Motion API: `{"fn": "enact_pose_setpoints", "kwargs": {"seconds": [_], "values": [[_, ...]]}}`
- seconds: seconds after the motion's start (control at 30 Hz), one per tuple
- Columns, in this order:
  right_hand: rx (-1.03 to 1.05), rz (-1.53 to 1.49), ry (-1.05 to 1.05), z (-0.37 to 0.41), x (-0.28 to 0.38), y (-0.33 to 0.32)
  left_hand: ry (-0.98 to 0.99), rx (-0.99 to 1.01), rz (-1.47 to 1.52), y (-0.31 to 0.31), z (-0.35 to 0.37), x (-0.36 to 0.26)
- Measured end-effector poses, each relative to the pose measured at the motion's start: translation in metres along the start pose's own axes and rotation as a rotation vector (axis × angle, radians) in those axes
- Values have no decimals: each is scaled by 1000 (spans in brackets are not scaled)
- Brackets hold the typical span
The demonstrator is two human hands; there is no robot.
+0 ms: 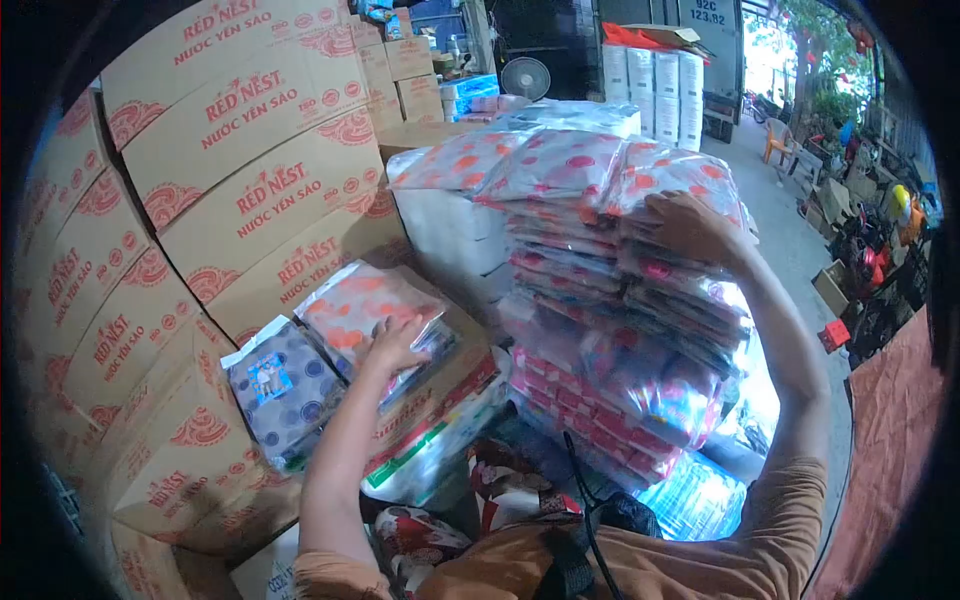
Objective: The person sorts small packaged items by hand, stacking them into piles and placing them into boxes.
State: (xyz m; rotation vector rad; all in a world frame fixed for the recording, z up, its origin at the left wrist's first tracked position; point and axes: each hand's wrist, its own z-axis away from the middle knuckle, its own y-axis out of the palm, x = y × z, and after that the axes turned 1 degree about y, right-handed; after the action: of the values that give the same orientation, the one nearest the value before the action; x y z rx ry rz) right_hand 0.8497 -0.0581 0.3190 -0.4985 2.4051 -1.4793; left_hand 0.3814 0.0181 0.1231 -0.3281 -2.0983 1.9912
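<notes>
My left hand [392,348] lies with spread fingers on a clear-wrapped package with orange dots [350,305]. That package tops a low pile on a cardboard carton [440,400]. Beside it is a grey package with dark circles and a blue label [268,376]. My right hand [692,228] is at the front right corner of a tall stack of plastic-wrapped packages [560,250]. Its fingers curl over the edge of the red-dotted package [672,170] on top; the thumb is hidden.
Printed cardboard boxes [270,190] are piled high on the left. Pink packs [590,420] form the bottom of the tall stack, near a shiny blue bundle [695,495]. Farther back stand a fan [526,78], white wrapped rolls [655,95] and an orange chair [778,140]. Clutter lines the right side.
</notes>
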Motion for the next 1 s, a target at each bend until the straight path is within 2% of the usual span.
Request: {"fn": "enact_pose_setpoints", "kwargs": {"seconds": [0.03, 0.07, 0.1, 0.13, 0.2, 0.27, 0.3, 0.33, 0.4, 0.43, 0.47, 0.5, 0.53, 0.57, 0.6, 0.63, 0.7, 0.73, 0.77, 0.8, 0.83, 0.87, 0.93, 1.0], "values": [[-68, -56, -25, 2, -3, 2, 0, 2, -7, -7, -4, 0], [-68, -65, -22, 2, -11, 6, -3, 112, 3, -14, -8, 1], [-27, 77, -72, 1, -22, 10, -8, 225, 15, -26, -9, -2], [15, 220, -127, -1, -28, 15, -13, 236, 15, -37, -14, -7], [-11, 190, -58, -5, -19, -2, 254, 152, 171, -59, -28, -24], [-89, 133, 42, -4, -6, -28, 198, 26, 506, -100, -22, -69], [-133, 95, 69, -4, -1, -35, 275, -47, 529, -107, -30, -83], [-287, -300, 76, -6, -35, -19, 351, -120, 552, -115, -39, -97], [-484, 30, 172, -17, 2, -52, 268, 151, 514, -170, -39, -141], [-852, 677, -239, -31, -33, -45, 329, 21, 571, -196, -22, -160], [-614, 384, 211, -38, -64, -44, 383, -113, 624, -211, -13, -172], [-641, 618, 159, -30, -30, -66, 382, -211, 658, -215, -23, -174], [-739, 423, 354, -33, 5, -76, 459, -268, 636, -230, -25, -175], [-898, 376, 71, -42, -10, -71, 534, -323, 610, -250, -19, -175], [-1053, 314, -212, -52, -25, -64, 552, -299, 959, -264, -8, -174], [-1093, 134, 25, -36, 53, -77, 565, -280, 1306, -276, 1, -170], [-1044, 125, -366, -57, 81, -76, 726, -238, 1460, -303, 6, -137], [-1020, 156, -114, -61, 118, -59, 586, -355, 1533, -319, 37, -144], [-1127, 114, -486, -73, 151, -65, 573, -421, 1564, -320, 51, -132], [-1011, -86, -489, -87, 154, -48, 562, -489, 1592, -322, 62, -123], [-1027, -146, -561, -107, 162, -32, 458, -587, 1629, -321, 77, -125], [-1044, -204, -634, -126, 174, -14, 447, -596, 1610, -310, 72, -108], [-963, -277, -672, -152, 197, 32, 322, -871, 1506, -262, 46, -50], [-887, -268, -687, -153, 228, 73, 256, -952, 1479, -222, 39, -13]]}}
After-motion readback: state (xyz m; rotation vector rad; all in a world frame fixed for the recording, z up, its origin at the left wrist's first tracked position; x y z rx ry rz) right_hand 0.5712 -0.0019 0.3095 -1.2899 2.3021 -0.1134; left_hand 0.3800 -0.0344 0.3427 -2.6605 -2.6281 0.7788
